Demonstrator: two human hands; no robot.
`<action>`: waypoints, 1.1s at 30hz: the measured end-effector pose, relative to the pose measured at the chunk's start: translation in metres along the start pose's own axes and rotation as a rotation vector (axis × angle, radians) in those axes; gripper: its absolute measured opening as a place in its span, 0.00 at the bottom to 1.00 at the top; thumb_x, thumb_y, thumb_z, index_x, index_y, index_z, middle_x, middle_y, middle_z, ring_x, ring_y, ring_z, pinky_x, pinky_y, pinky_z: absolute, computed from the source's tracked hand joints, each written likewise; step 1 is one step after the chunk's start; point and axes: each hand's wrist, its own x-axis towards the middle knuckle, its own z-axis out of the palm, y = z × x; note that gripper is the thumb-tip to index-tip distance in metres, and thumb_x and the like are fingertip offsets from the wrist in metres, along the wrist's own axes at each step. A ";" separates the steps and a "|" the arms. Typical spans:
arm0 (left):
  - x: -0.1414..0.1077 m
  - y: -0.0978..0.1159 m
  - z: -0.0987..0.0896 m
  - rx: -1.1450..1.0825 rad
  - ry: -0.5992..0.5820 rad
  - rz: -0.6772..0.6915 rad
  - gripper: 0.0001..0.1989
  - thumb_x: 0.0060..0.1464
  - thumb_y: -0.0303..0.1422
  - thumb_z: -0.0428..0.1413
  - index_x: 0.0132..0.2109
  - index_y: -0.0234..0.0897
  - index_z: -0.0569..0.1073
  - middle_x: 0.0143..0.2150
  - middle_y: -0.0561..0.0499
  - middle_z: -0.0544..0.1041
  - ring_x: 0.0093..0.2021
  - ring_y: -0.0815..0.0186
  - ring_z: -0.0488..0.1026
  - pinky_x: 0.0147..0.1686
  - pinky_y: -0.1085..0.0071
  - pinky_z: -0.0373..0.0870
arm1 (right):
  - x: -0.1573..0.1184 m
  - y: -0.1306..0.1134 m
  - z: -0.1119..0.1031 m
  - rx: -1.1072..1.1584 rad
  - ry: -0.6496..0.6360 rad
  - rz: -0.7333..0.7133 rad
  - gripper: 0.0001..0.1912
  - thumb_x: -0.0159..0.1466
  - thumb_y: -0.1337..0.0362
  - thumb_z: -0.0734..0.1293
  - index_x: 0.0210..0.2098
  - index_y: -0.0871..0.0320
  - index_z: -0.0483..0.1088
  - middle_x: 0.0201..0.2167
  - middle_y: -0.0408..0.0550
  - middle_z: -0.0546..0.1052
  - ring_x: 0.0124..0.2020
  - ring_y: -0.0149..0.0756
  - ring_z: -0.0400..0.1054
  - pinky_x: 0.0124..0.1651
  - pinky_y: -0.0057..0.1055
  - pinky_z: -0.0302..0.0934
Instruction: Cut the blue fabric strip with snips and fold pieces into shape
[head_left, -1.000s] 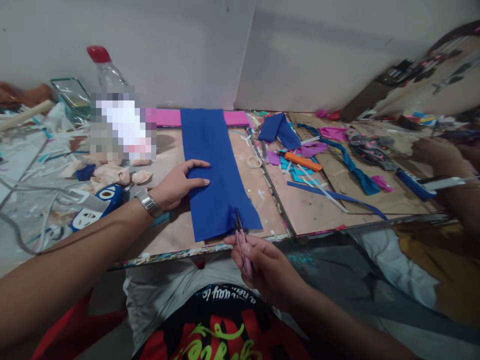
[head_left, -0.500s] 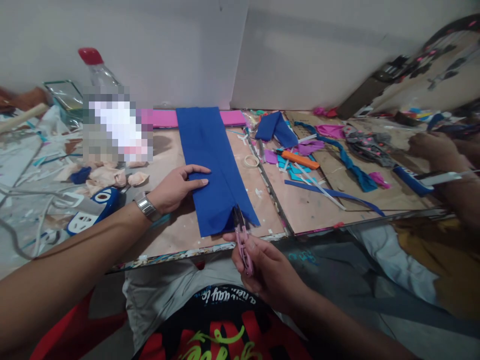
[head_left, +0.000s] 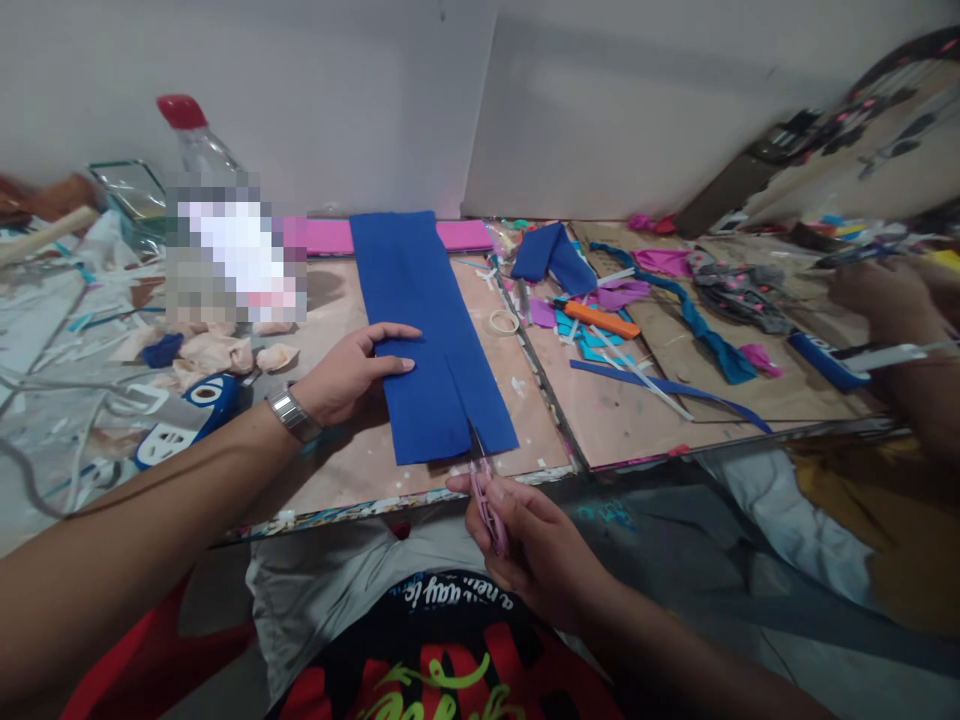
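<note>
A long blue sheet (head_left: 409, 300), which looks like crepe paper, lies lengthwise before me, with a slit running up from its near edge. My left hand (head_left: 352, 375) rests on the sheet's left side, thumb and index finger stretched out flat and apart. A metal-band watch (head_left: 292, 412) is on that wrist. In my right hand (head_left: 517, 520) are pink-handled scissors (head_left: 487, 500), their dark blades at the near end of the slit. The scissors' lower handle is partly covered by my fingers.
Behind the sheet lies a pink folded strip (head_left: 322, 237). To the left are a red-capped bottle (head_left: 182, 112), a blue-and-white glue gun (head_left: 180, 420) and peach scraps (head_left: 214, 352). An orange cutter (head_left: 600, 319) and scraps lie right. Another person's hand (head_left: 877, 290) works at far right.
The scissors have drawn back slightly toward me. The sheet's near edge, lifted and bent around the blades before, now lies flatter, and the slit shows. My left hand has barely moved.
</note>
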 end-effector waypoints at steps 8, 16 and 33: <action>-0.002 0.001 0.002 -0.015 -0.002 -0.025 0.25 0.47 0.23 0.67 0.53 0.39 0.76 0.45 0.49 0.80 0.38 0.65 0.76 0.41 0.66 0.77 | 0.002 0.002 0.003 0.024 -0.003 0.005 0.23 0.65 0.47 0.73 0.47 0.60 0.73 0.22 0.36 0.70 0.12 0.17 0.46 0.14 0.20 0.40; 0.000 -0.001 0.001 0.024 -0.012 -0.019 0.26 0.45 0.25 0.68 0.53 0.37 0.76 0.44 0.49 0.79 0.39 0.65 0.77 0.42 0.65 0.76 | 0.004 -0.007 0.003 0.018 0.014 -0.019 0.24 0.64 0.46 0.73 0.47 0.59 0.73 0.22 0.36 0.71 0.12 0.18 0.46 0.15 0.21 0.41; 0.004 -0.008 -0.005 0.173 -0.042 0.018 0.25 0.46 0.26 0.67 0.53 0.38 0.77 0.44 0.49 0.79 0.40 0.65 0.76 0.43 0.65 0.76 | 0.005 -0.004 0.000 0.009 -0.044 -0.064 0.24 0.65 0.46 0.72 0.50 0.58 0.72 0.23 0.36 0.70 0.13 0.18 0.45 0.16 0.22 0.40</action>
